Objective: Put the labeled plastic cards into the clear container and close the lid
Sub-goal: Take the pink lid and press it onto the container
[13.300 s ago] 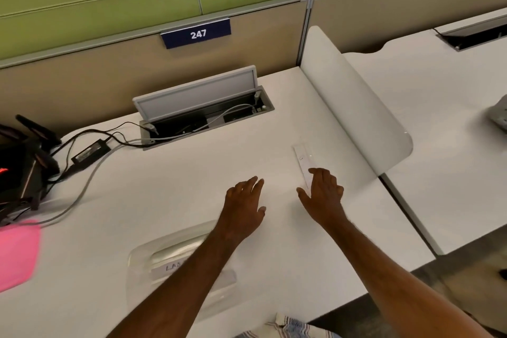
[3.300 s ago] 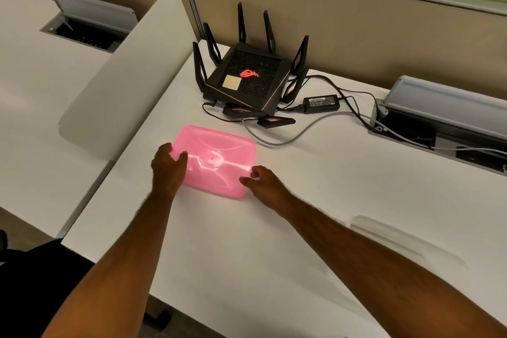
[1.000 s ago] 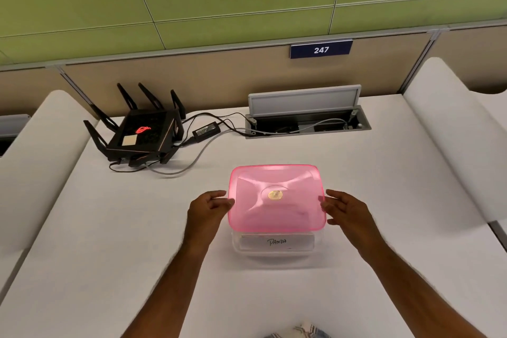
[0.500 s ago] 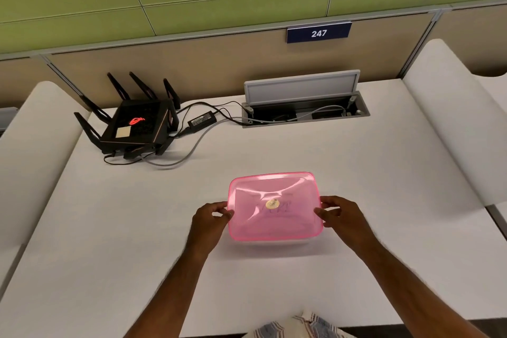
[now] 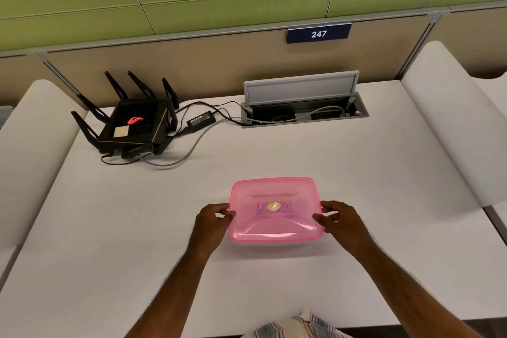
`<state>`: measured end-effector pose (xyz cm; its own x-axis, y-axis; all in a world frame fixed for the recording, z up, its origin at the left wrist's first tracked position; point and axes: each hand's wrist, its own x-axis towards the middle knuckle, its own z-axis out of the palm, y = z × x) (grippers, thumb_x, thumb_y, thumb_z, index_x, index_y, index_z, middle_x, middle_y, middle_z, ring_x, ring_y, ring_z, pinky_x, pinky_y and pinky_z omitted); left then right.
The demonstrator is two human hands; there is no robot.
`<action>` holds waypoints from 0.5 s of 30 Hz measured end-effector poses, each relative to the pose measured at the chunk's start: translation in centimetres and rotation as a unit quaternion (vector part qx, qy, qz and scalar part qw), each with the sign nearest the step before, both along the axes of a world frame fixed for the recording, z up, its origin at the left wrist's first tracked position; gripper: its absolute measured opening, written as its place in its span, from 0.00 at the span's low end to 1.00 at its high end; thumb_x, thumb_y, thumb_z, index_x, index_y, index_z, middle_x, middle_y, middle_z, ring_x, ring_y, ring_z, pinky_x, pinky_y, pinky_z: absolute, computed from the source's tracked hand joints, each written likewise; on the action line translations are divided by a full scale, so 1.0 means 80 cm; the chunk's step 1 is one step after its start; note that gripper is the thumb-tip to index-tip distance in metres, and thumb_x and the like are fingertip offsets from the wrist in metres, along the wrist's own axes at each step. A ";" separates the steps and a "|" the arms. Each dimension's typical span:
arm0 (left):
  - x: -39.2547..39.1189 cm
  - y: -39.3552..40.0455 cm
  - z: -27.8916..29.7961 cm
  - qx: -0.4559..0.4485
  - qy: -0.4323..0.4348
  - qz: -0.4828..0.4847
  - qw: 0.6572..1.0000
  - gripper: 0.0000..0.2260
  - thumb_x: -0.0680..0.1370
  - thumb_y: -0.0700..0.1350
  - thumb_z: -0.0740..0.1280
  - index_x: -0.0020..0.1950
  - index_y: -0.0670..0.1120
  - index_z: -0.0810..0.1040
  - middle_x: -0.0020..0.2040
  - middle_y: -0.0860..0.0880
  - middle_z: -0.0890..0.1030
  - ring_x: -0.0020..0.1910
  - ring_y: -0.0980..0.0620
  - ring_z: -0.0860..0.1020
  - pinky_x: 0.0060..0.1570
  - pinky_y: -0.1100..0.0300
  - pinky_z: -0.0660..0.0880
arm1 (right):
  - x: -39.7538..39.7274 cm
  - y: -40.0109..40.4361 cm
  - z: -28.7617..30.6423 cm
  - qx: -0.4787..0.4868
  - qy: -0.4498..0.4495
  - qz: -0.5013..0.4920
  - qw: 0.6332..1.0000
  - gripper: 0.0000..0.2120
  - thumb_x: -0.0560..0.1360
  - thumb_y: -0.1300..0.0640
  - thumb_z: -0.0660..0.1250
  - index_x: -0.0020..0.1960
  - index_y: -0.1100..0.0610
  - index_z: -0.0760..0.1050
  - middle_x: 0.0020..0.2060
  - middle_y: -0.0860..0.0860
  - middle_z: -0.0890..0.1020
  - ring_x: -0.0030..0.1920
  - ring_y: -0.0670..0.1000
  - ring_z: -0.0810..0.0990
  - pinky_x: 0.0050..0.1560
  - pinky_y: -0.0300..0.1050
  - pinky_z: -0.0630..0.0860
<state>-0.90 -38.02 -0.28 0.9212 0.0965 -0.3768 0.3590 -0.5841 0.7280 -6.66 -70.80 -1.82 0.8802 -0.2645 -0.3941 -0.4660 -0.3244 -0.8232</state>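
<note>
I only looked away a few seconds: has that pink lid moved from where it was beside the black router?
Yes. The pink lid has moved right, away from the router, to the desk's middle in front of the cable box, with the left hand and right hand gripping its ends.

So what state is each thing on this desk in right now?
pink lid: resting on the clear container, gripped at both short edges
left hand: fingers holding the lid's left edge
right hand: fingers holding its right edge
cable box flap: raised open
router: red logo lit
</note>
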 end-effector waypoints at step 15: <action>0.003 0.014 -0.005 -0.112 0.045 0.021 0.992 0.12 0.77 0.41 0.75 0.59 0.48 0.82 0.53 0.46 0.84 0.46 0.48 0.87 0.53 0.53 0.79 | 0.017 -0.010 -0.003 -0.006 0.027 0.005 1.000 0.15 0.76 0.52 0.75 0.60 0.54 0.77 0.53 0.52 0.82 0.47 0.56 0.84 0.54 0.62 0.82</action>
